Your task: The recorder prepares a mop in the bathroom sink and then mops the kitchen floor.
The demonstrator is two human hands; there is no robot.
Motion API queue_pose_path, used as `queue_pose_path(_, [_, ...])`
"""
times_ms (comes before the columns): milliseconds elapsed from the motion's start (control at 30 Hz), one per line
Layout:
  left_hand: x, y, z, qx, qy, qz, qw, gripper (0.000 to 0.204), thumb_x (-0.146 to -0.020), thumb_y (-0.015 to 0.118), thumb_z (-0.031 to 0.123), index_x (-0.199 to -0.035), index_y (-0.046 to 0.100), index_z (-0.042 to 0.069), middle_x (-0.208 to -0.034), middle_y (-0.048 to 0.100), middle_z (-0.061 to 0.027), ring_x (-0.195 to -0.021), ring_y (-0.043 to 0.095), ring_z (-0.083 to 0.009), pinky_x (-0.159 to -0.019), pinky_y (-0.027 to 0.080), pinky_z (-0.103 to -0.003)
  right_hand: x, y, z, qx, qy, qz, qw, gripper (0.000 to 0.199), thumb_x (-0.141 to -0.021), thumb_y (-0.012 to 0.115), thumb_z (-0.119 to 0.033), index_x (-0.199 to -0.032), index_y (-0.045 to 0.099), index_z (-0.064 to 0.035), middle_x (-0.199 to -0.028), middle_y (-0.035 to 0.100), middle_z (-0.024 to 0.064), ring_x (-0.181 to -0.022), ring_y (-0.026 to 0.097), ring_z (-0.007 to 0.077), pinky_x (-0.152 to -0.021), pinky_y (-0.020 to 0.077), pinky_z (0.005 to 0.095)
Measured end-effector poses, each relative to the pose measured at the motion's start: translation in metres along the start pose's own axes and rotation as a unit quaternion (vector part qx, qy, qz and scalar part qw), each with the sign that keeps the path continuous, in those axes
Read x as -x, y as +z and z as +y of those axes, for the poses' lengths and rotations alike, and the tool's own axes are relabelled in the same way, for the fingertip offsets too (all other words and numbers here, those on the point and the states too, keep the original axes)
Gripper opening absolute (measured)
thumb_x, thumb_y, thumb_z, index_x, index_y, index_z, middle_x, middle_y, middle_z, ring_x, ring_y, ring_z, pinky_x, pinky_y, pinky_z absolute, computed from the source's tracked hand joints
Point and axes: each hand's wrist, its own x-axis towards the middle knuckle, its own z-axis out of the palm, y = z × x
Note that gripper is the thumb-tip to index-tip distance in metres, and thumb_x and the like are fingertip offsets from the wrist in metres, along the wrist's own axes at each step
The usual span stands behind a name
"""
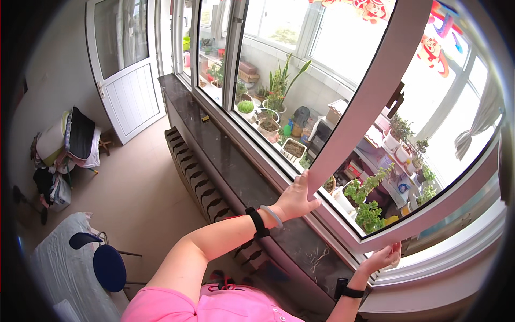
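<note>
A white-framed window sash [370,107] stands swung open on my right, its glass showing potted plants behind it. My left hand [295,199] lies against the lower left part of the sash frame, fingers stretched up along it and thumb apart. A light bangle and a black wristband [258,221] circle that wrist. At the sash's bottom rail, my right hand [380,258] has its fingers curled up against the underside, with the fingertips partly hidden. Another black band [351,290] is on the right wrist. The dark stone windowsill [236,161] runs beneath both arms.
A ribbed radiator [188,174] sits under the sill, with a small yellow item [205,118] on top of the sill. To the left are a blue chair [109,268], a covered surface [67,257], a pile of belongings [70,145] and a white door [131,91]. Plant pots [268,126] stand beyond the window.
</note>
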Motion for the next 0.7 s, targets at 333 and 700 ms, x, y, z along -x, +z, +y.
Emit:
queue_pose_path(333, [0.006, 0.011, 0.004, 0.066, -0.016, 0.001, 0.998, 0.084, -0.080, 0.065, 0.033, -0.140, 0.015, 0.002, -0.130, 0.035, -0.0288, -0.124, 0.037, -0.0410, -0.103, 0.033, -0.042, 0.024, 0.082, -0.027, 0.008, 0.064, -0.381, 0.922, 0.069, -0.099, 0.027, -0.049, -0.146, 0.012, -0.0017, -0.151, 0.014, 0.0146, -0.139, 0.015, 0.0250, -0.112, 0.0101, 0.0349])
queue_pose_path(700, [0.015, 0.010, -0.013, 0.102, 0.011, 0.014, 0.995, 0.087, -0.078, 0.061, 0.022, -0.143, 0.008, -0.001, -0.138, 0.030, -0.0271, -0.129, 0.033, -0.0389, -0.108, 0.028, -0.038, 0.084, 0.179, -0.049, -0.123, 0.096, -0.388, 0.908, 0.070, -0.096, 0.034, -0.053, -0.142, 0.022, -0.0019, -0.138, 0.035, 0.0148, -0.128, 0.034, 0.0237, -0.106, 0.0264, 0.0379])
